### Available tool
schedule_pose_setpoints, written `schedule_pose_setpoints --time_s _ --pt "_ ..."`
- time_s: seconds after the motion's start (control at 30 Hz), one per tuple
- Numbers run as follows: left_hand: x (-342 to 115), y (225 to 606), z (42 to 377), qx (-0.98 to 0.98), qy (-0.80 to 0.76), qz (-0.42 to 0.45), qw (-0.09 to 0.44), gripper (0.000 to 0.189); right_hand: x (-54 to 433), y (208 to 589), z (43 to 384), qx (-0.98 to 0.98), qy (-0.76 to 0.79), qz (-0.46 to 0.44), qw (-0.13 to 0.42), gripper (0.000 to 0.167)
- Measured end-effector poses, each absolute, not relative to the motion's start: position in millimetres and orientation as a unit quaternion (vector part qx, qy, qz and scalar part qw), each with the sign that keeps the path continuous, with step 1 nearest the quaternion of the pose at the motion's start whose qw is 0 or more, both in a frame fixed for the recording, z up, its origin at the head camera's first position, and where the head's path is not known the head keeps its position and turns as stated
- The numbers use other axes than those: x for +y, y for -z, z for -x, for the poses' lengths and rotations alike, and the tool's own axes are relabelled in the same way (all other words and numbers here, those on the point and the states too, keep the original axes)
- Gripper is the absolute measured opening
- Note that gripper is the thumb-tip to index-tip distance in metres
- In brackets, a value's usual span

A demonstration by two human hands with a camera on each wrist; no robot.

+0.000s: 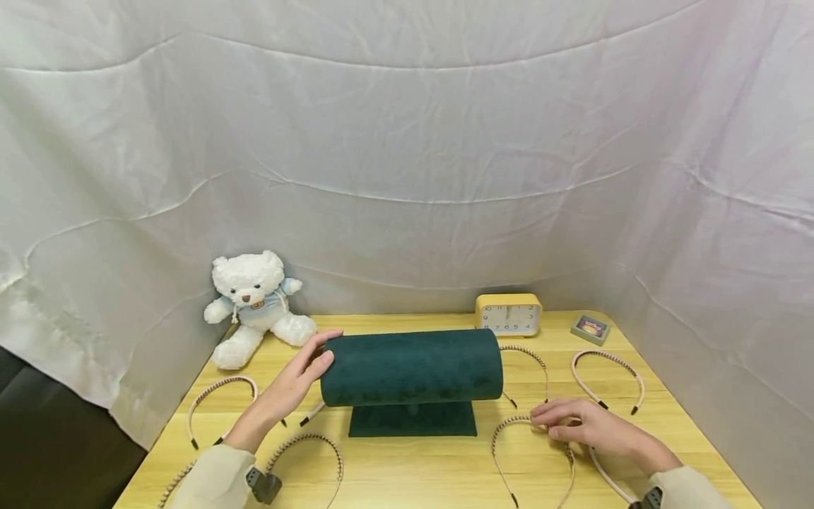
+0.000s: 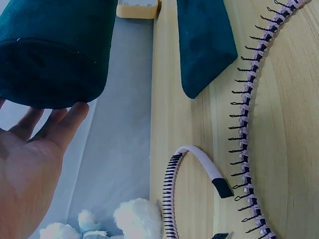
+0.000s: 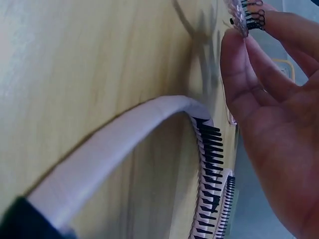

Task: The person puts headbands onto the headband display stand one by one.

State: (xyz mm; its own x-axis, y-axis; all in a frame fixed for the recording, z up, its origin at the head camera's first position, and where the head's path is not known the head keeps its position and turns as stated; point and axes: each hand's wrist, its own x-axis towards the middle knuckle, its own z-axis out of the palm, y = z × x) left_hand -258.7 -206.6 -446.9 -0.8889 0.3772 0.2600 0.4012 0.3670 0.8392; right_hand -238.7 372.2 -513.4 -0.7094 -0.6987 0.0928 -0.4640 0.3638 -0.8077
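A dark green velvet headband stand (image 1: 413, 367), a horizontal roll on a flat base, stands mid-table. My left hand (image 1: 305, 364) holds the roll's left end, thumb on the near side and fingers over the top and back edge. In the left wrist view, the fingertips (image 2: 77, 109) meet the rim of the round end (image 2: 50, 69). My right hand (image 1: 591, 424) pinches the top of a toothed headband (image 1: 509, 423) between thumb and fingers, low over the table right of the stand. The right wrist view has that headband (image 3: 238, 17) at the fingertips.
Other pink headbands lie about, including one at the far right (image 1: 610, 353), one behind the stand (image 1: 534, 353), and two on the left (image 1: 222, 382). A white teddy bear (image 1: 251, 304), yellow clock (image 1: 509, 314) and small grey box (image 1: 590, 329) line the back. Grey fabric (image 1: 407, 155) surrounds the table.
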Motion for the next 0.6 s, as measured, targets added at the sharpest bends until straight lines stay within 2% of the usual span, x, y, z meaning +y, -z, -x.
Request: schedule_pose_setpoints --time_s 0.2,0.6 --pt "-206.1 447.0 258.6 -0.827 0.511 0.234 0.016 0.049 374.3 510.1 237.0 0.788 0.486 0.314 0.209 0.034" --pt "-206.3 446.8 258.9 -0.823 0.520 0.228 0.008 0.046 376.0 511.7 237.4 0.770 0.506 0.320 0.220 0.036"
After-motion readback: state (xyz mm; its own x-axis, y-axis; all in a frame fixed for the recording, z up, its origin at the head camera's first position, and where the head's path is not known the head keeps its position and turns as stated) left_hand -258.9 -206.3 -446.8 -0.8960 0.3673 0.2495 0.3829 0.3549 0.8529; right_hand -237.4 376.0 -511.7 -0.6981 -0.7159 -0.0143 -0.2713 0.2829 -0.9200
